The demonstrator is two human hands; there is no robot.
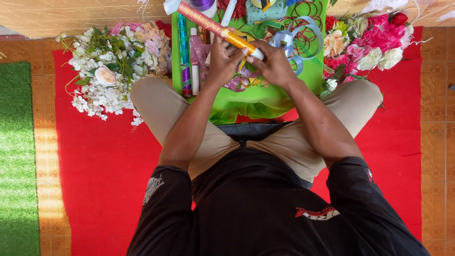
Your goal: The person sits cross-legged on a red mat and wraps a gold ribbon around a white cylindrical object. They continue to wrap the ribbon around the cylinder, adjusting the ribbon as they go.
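Note:
I sit cross-legged on a red mat point(104, 156) with both hands raised over a green cloth point(251, 97). My left hand point(222, 57) grips a long roll of shiny paper point(208, 21), pinkish-red at its far end, gold in the middle and white at the near tip. My right hand point(272, 61) closes on the roll's white near end, fingers touching the left hand. The roll tilts up and away to the left.
A heap of white and pale pink artificial flowers point(116, 66) lies left of my knee. Pink, red and white flowers point(369, 42) lie at right. Foil rolls point(185, 52) and curled blue ribbon point(296, 42) rest on the green cloth. Green turf point(16, 156) borders the left.

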